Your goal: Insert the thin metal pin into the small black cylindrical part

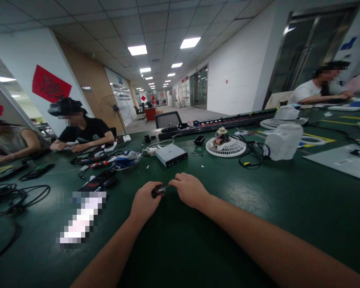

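Note:
My left hand (145, 201) is closed around a small dark object (159, 191) with a shiny, see-through or metallic face; its kind is too small to make out. From its right side a thin piece reaches toward my right hand (189, 189). The right thumb and index finger are pinched together at that thin piece, and whatever lies between them is hidden. Both hands are just above the green table (180, 248). Beyond them lies a silver optical disc drive (170, 154) with a black front.
Right of the drive are a small black tray (199, 140), a white fan grille with a motor (225, 146) and a white plastic housing (284, 142) with black cables. On the left lie a blurred-out bright panel (84, 218), tools and cables (21, 196). Other people (78, 128) sit around the table.

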Tool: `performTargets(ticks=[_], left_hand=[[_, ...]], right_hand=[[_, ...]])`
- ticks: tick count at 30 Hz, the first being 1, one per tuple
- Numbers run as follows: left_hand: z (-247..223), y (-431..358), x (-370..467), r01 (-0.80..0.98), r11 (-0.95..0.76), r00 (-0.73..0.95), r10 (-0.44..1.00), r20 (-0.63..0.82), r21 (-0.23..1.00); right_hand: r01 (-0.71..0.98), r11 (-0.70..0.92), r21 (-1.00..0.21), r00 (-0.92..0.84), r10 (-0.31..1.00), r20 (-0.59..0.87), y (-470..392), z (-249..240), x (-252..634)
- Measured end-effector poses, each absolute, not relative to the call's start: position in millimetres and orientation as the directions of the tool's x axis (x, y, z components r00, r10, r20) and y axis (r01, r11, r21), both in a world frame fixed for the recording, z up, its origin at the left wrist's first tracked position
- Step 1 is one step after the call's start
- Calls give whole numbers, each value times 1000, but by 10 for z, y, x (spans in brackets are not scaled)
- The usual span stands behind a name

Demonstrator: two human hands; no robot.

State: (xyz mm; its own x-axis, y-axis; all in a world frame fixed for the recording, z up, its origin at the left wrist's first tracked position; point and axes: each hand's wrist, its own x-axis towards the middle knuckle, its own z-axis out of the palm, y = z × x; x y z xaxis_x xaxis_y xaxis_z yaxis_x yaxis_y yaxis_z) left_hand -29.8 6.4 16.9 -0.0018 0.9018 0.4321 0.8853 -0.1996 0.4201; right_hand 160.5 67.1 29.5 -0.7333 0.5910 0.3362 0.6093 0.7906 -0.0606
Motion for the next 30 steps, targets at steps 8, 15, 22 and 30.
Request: performTargets(ticks=[8, 15, 22, 30], left_hand=[[181, 50, -272, 891, -175, -15, 912, 411, 420], [164, 49, -281, 881, -202, 16, 916, 401, 428], [137, 55, -275, 891, -179, 9, 926, 378, 417], [137, 67, -276, 890, -166, -15, 919, 393, 424]], right_hand=[[629, 773, -76, -732, 623, 277, 675, 297, 1599], [628, 775, -66, -742, 623, 249, 691, 299, 1627], [632, 764, -133, -732, 644, 221, 663, 320, 1643], [652, 750, -108, -713, 656, 247, 679, 294, 1616]])
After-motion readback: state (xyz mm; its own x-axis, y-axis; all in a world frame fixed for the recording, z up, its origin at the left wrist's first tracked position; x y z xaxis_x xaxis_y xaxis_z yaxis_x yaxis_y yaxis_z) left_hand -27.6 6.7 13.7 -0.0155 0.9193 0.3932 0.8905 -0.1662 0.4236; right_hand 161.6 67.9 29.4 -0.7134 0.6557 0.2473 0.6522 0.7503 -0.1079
